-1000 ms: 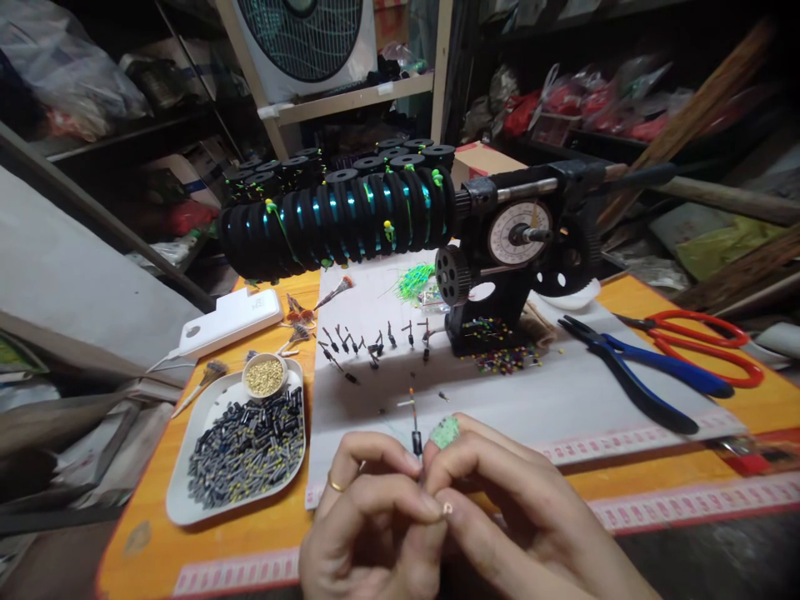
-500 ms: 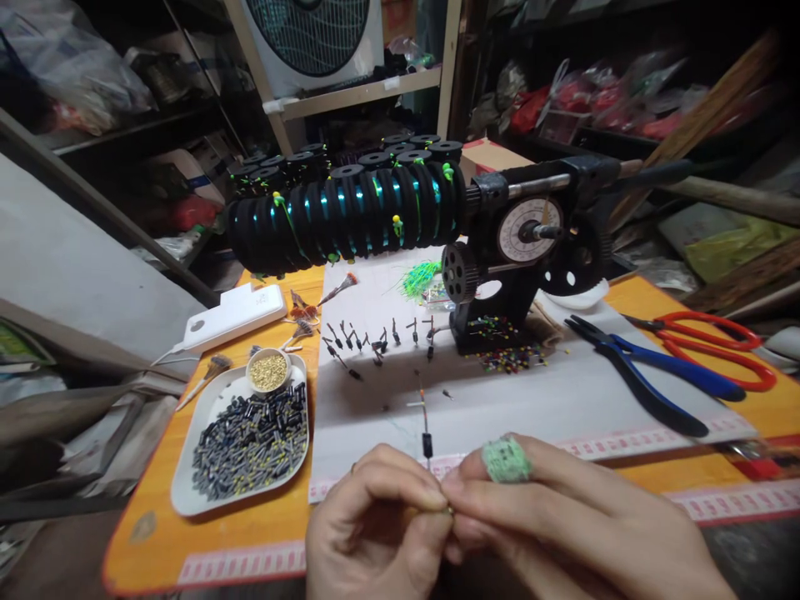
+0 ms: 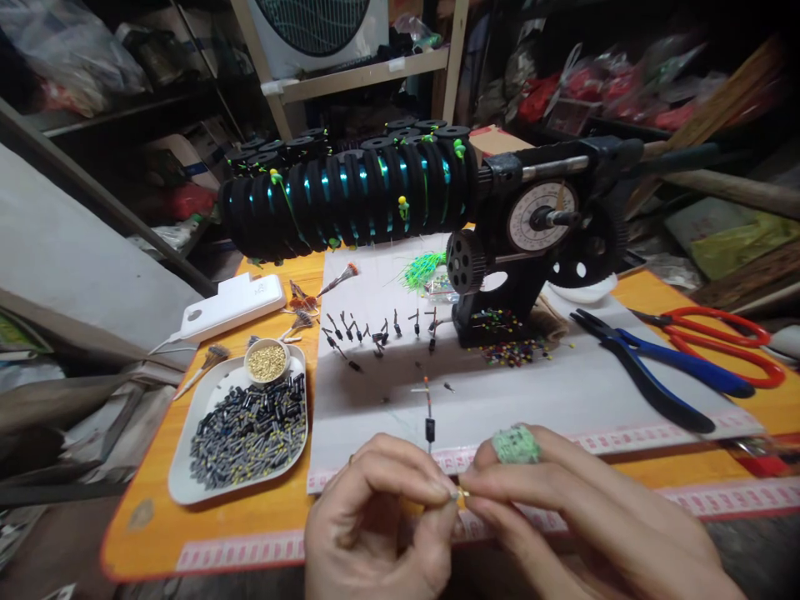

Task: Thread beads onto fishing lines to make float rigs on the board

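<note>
Low in the head view, my left hand pinches a tiny grey piece with a gold end between thumb and forefinger. My right hand, with green wrap around one finger, closes its fingertips at the gold end from the other side. Its exact shape is too small to make out. Just beyond the fingertips, a thin rod with a black block and an orange mark stands out from the white board. To the left, a white tray holds many small grey and black cylinders and a cup of gold beads.
Behind stands a black winding device with a dial and a long ribbed roll. Colored-head pins lie at its base. Blue-handled pliers and red scissors lie right. A white power bank sits left.
My fingertips have drawn slightly apart, my right hand shifting a little to the right, so the gold end now shows between them. The whole view has shifted slightly.
</note>
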A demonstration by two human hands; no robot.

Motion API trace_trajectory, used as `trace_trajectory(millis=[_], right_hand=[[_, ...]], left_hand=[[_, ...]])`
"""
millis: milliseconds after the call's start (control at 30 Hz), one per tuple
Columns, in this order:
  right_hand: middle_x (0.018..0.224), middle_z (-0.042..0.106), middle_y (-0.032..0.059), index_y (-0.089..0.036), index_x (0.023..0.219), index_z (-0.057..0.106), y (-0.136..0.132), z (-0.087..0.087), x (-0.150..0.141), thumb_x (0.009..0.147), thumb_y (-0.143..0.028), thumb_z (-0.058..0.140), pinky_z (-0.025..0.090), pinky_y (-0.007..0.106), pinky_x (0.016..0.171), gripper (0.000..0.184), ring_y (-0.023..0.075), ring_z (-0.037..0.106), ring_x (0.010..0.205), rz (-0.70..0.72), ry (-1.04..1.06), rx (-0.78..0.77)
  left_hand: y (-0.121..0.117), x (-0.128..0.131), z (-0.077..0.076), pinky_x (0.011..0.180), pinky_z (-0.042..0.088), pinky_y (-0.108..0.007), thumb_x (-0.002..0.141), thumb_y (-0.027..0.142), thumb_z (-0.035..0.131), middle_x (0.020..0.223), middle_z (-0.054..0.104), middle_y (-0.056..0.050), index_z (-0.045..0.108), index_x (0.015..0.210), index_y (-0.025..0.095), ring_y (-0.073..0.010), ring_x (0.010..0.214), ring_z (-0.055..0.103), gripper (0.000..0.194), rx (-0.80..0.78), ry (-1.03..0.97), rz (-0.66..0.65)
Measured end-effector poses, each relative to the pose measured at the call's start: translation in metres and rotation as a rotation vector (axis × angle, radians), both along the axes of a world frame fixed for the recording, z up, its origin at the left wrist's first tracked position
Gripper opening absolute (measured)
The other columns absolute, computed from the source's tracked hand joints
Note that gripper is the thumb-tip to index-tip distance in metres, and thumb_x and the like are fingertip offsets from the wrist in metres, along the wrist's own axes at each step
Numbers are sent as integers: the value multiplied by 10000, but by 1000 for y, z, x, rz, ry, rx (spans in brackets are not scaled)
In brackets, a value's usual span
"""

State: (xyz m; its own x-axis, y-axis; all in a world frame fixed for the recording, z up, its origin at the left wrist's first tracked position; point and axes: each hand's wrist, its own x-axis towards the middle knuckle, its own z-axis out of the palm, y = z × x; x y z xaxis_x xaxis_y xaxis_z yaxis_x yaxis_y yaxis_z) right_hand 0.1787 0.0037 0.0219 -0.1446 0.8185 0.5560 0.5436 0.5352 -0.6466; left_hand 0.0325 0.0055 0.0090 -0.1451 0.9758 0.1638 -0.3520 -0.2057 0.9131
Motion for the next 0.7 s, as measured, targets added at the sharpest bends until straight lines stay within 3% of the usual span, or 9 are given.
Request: trace_trajectory(millis=[133, 267, 333, 467, 700], right_hand=[[761, 658, -36, -261, 993, 642, 5, 0, 6, 921, -76, 640, 551, 168, 585, 198, 95, 668, 614, 113, -37, -74], [710, 622, -42, -242, 909, 637, 7, 2, 11, 884, -77, 651, 520, 181, 537, 167, 94, 646, 571, 100, -60, -92], [689, 619, -41, -236, 868, 646, 7, 4, 9, 888, -79, 630, 501, 177, 509, 159, 93, 638, 557, 96, -44, -114], [662, 635, -14, -231, 789, 677, 9, 8, 2, 888, -197, 687, 517, 209, 496, 106, 137, 640, 569, 22, 7, -166], [671, 613, 14, -221, 754, 666, 15, 13, -8, 838, -377, 764, 527, 245, 525, 202, 169, 609, 616, -39, 118, -242]], left_hand=[[3, -11, -6, 740, 517, -117, 902, 144, 763, 838, 710, 45, 734, 872, 249, -64, 757, 661, 112, 127, 161, 21], [12, -31, -6, 712, 569, -135, 853, 1, 724, 941, 751, -6, 737, 1033, 215, -101, 807, 724, 280, 413, 483, -120], [13, -34, -5, 689, 578, -142, 850, 0, 733, 956, 755, -25, 733, 1057, 189, -112, 799, 737, 280, 487, 560, -123], [8, -24, -5, 660, 558, -155, 897, 91, 745, 885, 739, -11, 723, 954, 175, -103, 747, 708, 104, 450, 479, 43], [9, -18, -7, 568, 538, -190, 864, 78, 753, 831, 745, -5, 701, 919, 230, -119, 655, 681, 170, 406, 378, 63]])
